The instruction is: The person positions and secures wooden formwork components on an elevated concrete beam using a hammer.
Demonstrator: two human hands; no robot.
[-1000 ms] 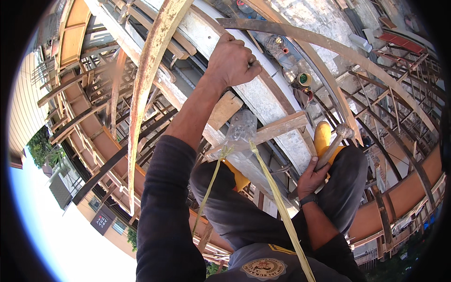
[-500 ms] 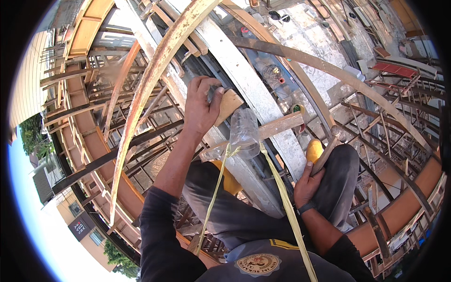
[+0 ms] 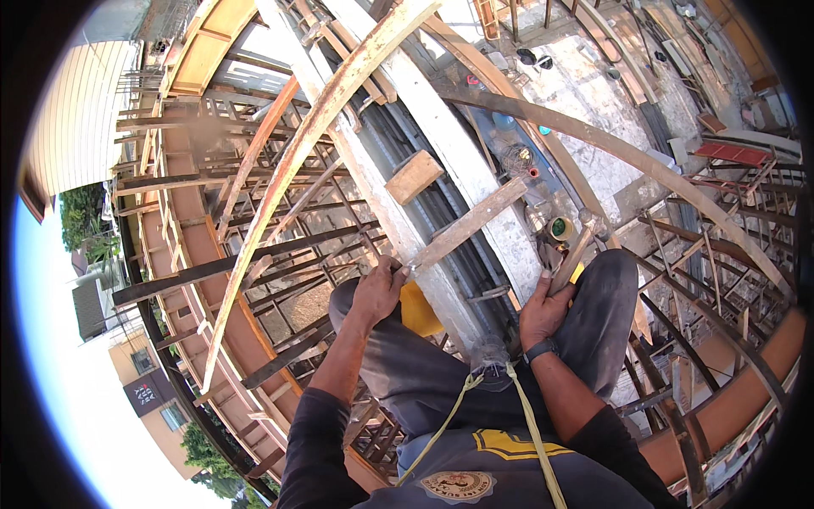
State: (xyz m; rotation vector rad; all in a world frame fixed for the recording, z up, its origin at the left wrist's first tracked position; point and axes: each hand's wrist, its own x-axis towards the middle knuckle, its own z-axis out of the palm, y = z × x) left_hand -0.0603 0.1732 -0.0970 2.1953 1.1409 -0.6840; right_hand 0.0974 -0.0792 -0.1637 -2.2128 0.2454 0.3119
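The hammer point(image 3: 576, 258) beside the right knee point(image 3: 616, 278) looks hard and top-heavy, best held by its handle, which the right hand point(image 3: 544, 316) grips; the left hand point(image 3: 377, 294) curls near a wood strip point(image 3: 471, 224), its hold unclear.
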